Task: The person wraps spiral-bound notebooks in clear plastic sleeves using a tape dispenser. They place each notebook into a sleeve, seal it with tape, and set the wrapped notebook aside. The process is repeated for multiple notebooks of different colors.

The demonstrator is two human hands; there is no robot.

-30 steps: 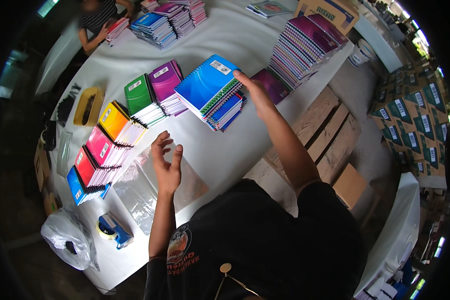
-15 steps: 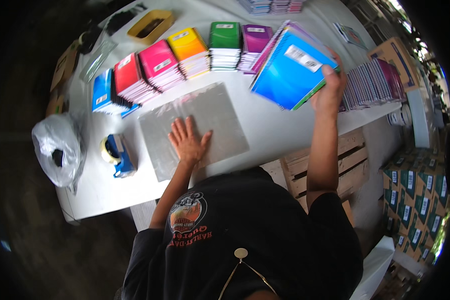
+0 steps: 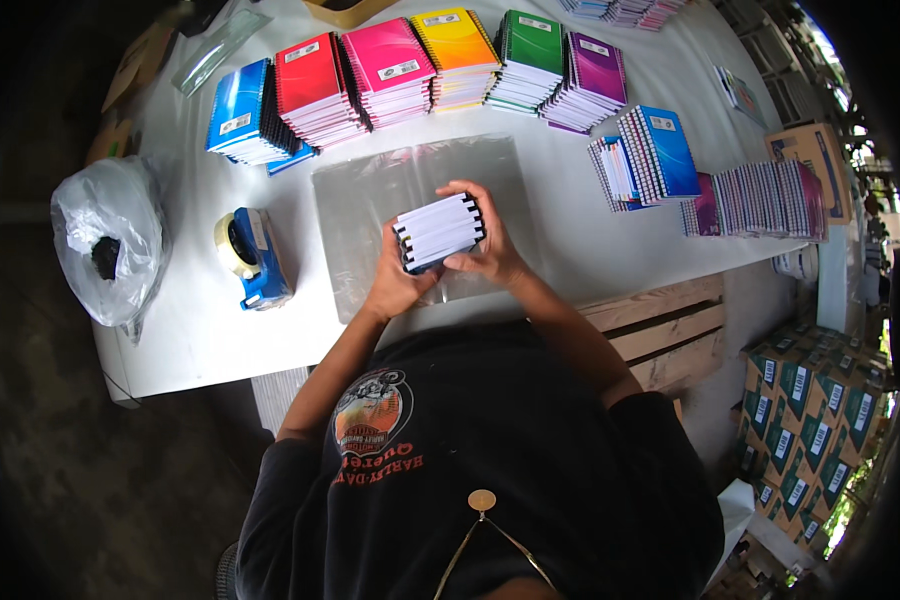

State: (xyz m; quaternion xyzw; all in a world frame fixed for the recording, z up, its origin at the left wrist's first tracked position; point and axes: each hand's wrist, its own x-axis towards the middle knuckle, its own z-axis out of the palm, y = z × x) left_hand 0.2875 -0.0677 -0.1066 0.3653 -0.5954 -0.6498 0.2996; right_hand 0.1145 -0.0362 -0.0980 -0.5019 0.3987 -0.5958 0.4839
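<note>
Between my two hands is a small stack of spiral notebooks (image 3: 438, 230), stood on end with its white page edges facing up and dark bindings at its sides. My left hand (image 3: 398, 282) wraps its left and near side, while my right hand (image 3: 488, 245) grips the right side. Most of the covers are hidden. Beneath the hands lie clear plastic sheets or bags (image 3: 355, 205), flat on the white table (image 3: 195, 355).
Blue (image 3: 238, 115), red (image 3: 308, 75), pink (image 3: 388, 55), yellow (image 3: 456, 40), green (image 3: 532, 45) and purple (image 3: 597, 65) notebook piles arc behind. A blue-topped pile (image 3: 670, 150) and notebook row (image 3: 765, 198) stand right. Tape dispenser (image 3: 260, 262) and plastic bag (image 3: 115, 235) sit left.
My left hand has left the plastic sheets. My right hand has come in from the right, and both hands now grip the notebook stack. The head view has shifted.
</note>
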